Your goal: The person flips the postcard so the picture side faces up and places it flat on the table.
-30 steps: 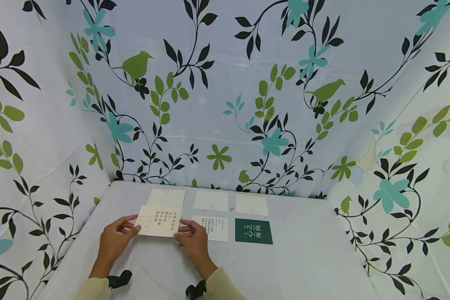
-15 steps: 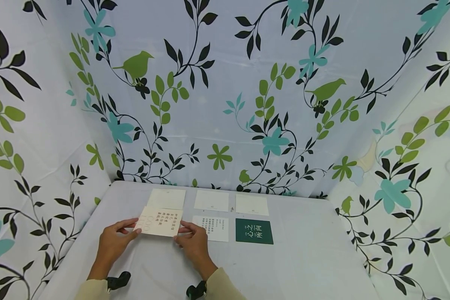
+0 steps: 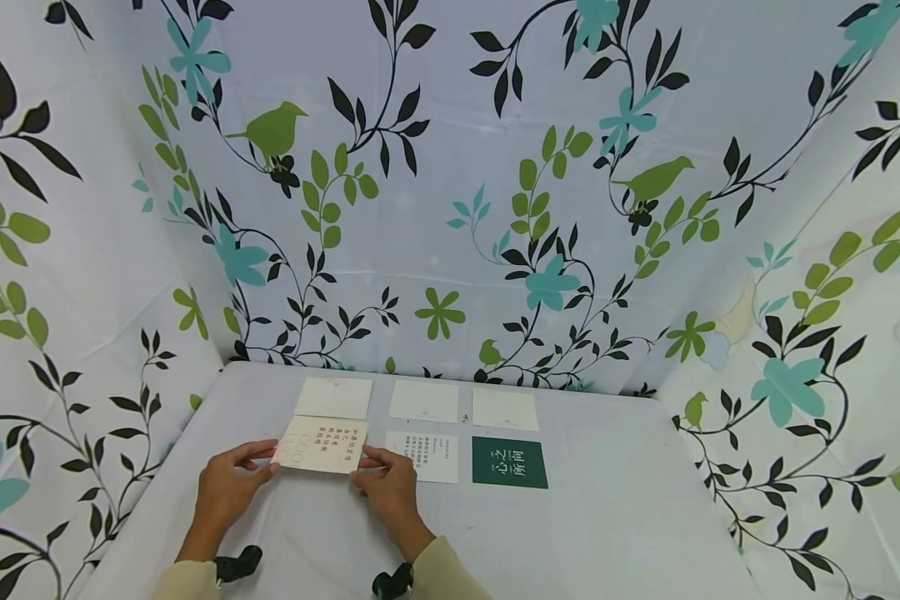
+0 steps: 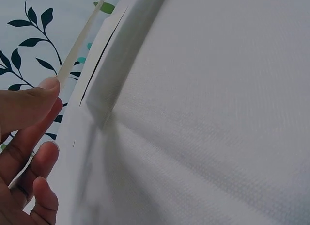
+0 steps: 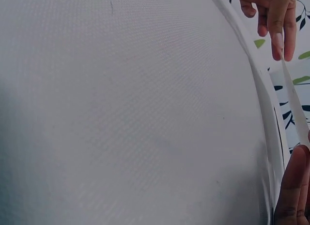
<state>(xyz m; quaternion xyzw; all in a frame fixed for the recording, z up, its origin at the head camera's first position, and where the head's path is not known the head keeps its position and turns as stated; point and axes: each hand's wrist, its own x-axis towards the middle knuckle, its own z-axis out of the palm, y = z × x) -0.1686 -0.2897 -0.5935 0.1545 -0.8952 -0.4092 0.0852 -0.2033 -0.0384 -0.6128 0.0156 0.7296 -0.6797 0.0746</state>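
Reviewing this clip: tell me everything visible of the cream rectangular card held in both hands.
The cream rectangular paper card looks thin, with columns of dark characters and a large faint outlined mark toward its left end. The left hand pinches its left edge, the right hand its right edge. The wrist views show it nearly edge-on, raised off the white cloth-covered table. In the head view it appears nearer than the pale rectangular card at the far left; whether they touch is unclear.
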